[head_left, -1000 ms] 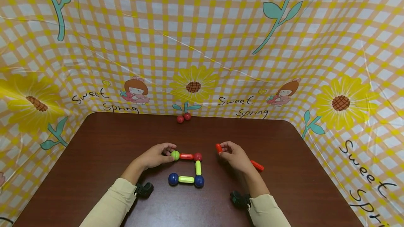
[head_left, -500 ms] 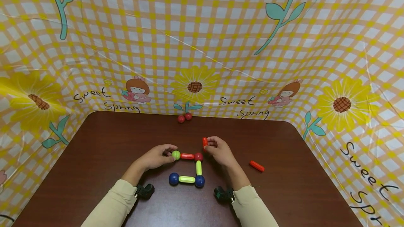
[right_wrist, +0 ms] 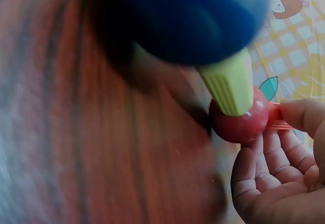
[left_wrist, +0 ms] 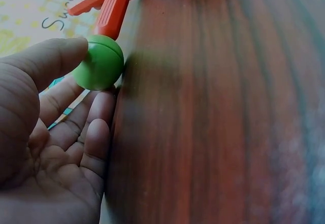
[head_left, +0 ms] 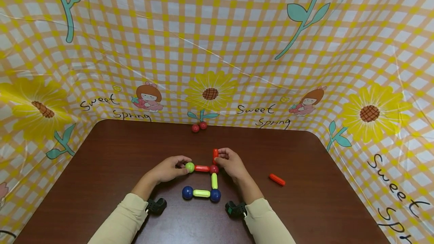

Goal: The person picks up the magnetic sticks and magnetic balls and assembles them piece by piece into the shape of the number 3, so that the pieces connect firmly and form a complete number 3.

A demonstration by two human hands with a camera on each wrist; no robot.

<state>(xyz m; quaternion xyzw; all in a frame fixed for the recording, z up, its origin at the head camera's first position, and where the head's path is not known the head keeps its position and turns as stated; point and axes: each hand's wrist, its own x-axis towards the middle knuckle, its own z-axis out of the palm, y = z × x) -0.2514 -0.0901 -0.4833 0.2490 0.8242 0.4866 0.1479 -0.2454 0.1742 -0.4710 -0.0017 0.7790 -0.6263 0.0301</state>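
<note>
The grip of the right hand (head_left: 232, 165) is pinching a red, ridged, plastic-looking rod (head_left: 215, 155) between thumb and fingers, its near end apparently touching a glossy dark-red ball (head_left: 214, 169). The grip of the left hand (head_left: 169, 168) is pinching a glossy light-green ball (head_left: 190, 167), which is capping the other end of a second red rod (head_left: 202, 168). A ridged yellow-green rod (head_left: 214, 181) is running from the dark-red ball to a glossy dark-blue ball (head_left: 215, 195) on the dark-brown bench (head_left: 190, 223).

For a clean joint, the right hand should probably be lining its rod up with the yellow-green one, aiming at the ball's centre and easing on gently; shoving sideways could be swinging the corner loose. The left hand should be bracing lightly, without pulling.
</note>
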